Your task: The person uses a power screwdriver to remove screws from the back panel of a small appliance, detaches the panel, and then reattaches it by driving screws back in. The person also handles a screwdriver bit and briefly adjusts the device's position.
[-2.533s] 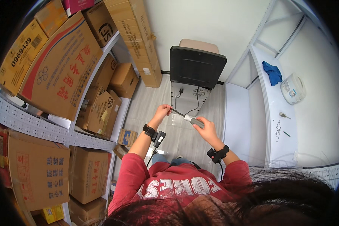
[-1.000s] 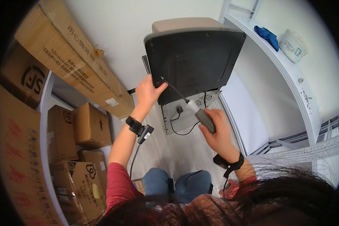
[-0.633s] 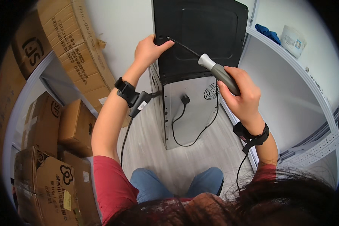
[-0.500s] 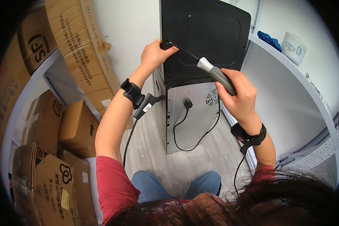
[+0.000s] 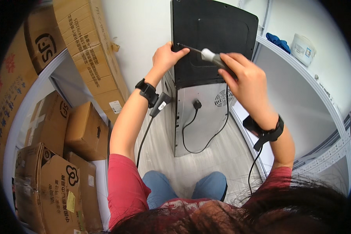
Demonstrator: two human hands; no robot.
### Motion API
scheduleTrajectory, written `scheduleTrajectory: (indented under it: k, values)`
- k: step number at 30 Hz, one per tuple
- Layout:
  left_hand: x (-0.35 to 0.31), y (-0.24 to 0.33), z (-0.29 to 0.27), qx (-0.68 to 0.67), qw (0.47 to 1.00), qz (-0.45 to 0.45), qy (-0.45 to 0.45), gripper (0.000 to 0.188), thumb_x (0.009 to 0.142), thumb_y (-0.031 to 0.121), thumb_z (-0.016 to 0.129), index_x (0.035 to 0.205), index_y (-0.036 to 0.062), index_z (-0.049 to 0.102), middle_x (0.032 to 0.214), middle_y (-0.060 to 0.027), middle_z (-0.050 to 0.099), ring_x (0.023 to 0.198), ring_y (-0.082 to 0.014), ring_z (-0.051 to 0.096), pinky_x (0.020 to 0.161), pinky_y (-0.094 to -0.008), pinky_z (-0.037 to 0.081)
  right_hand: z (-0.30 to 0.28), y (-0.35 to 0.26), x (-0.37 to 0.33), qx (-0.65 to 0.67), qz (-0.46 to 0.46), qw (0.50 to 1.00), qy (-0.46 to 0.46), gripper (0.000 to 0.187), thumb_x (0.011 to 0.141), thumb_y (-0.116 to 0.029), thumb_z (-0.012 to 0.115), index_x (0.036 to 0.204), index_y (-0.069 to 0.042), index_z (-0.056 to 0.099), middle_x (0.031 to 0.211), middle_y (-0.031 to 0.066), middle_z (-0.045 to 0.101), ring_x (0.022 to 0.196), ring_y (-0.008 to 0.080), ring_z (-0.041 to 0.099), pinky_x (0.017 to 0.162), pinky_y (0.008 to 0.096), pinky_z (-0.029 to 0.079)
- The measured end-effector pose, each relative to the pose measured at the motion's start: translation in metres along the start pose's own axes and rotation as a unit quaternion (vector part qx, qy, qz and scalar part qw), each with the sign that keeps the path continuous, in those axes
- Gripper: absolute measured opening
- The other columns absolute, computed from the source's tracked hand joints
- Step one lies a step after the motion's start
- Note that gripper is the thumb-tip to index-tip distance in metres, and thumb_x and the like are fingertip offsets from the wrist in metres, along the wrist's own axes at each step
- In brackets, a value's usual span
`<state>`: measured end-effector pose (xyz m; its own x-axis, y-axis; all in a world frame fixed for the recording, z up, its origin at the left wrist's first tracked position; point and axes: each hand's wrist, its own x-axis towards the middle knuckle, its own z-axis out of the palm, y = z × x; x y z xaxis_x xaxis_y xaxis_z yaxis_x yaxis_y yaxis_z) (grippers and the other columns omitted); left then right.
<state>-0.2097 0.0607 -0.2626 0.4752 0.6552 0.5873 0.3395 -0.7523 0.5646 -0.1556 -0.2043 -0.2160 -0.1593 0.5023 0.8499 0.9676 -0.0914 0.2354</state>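
Note:
My right hand point(image 5: 247, 80) is closed round the handle of a screwdriver point(image 5: 209, 55), grey with a white collar. Its thin shaft points left, the tip at or close to a small hole or screw near the left edge of a black panel point(image 5: 218, 43). At that same edge my left hand point(image 5: 168, 58) grips the panel, thumb stretched across the front beside the tip, other fingers partly hidden at the side. The panel forms the upper back of a tall appliance with a grey metal lower back point(image 5: 187, 117).
A black power cord point(image 5: 202, 150) loops down the appliance's back below a round vent point(image 5: 223, 98). Cardboard boxes point(image 5: 87, 132) fill shelving on the left, with a tall carton point(image 5: 89, 50) behind. On the right shelf point(image 5: 312, 68) are a white tub point(image 5: 303, 48) and a blue cloth point(image 5: 279, 42).
The screwdriver now lies at a flatter angle, its handle raised toward the panel, as my right hand has moved up and turned. My left hand stays at the panel's edge. The whole view has shifted slightly.

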Motion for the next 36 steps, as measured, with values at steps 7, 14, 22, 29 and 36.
scheduleTrajectory:
  k: [7,14,22,29,36]
  values:
    - [0.006,-0.001,-0.007,-0.045,0.998,0.003,-0.045,0.064,0.067,0.058,0.072,0.102,0.0047,0.065,0.092,-0.0110,0.069,0.089,-0.0241,0.066,0.077,-0.0344,0.050,-0.014,-0.011,0.030,-0.148,-0.120,0.978,-0.089,0.030,0.075,-0.011,0.068,0.103,-0.009,0.060,0.091,0.0015,0.059,0.070,0.0200,0.057,0.061,0.0296,0.050]
    - [0.009,0.006,-0.007,-0.056,0.997,0.041,-0.021,0.063,0.064,0.054,0.075,0.103,0.0061,0.064,0.094,-0.0114,0.069,0.091,-0.0254,0.066,0.078,-0.0349,0.050,-0.005,-0.021,0.035,-0.109,-0.066,0.984,-0.123,0.024,0.073,-0.011,0.067,0.093,-0.006,0.056,0.081,0.0069,0.053,0.068,0.0243,0.060,0.055,0.0334,0.051]
    - [0.000,0.008,-0.001,-0.019,0.997,0.042,0.060,0.056,0.068,0.055,0.071,0.091,0.0043,0.062,0.082,-0.0136,0.068,0.082,-0.0302,0.066,0.070,-0.0386,0.051,-0.011,-0.032,0.025,-0.075,-0.185,0.973,-0.115,0.034,0.068,0.005,0.060,0.099,-0.005,0.052,0.089,0.0085,0.049,0.065,0.0225,0.057,0.053,0.0320,0.049]
    - [0.000,0.011,-0.002,-0.008,0.999,0.019,0.041,0.058,0.065,0.055,0.073,0.091,0.0043,0.062,0.080,-0.0121,0.068,0.079,-0.0292,0.066,0.069,-0.0386,0.051,0.000,-0.021,0.056,-0.031,-0.131,0.989,0.052,0.025,0.076,-0.020,0.068,0.082,-0.007,0.048,0.070,0.0085,0.051,0.052,0.0255,0.059,0.043,0.0331,0.047]
    - [0.000,0.010,-0.005,-0.016,1.000,0.011,0.024,0.065,0.065,0.057,0.073,0.099,0.0028,0.062,0.085,-0.0133,0.068,0.083,-0.0267,0.067,0.071,-0.0364,0.051,-0.010,-0.028,0.063,-0.065,0.055,0.996,-0.041,0.041,0.075,-0.030,0.072,0.097,-0.002,0.051,0.083,0.0122,0.056,0.066,0.0298,0.062,0.057,0.0352,0.050]
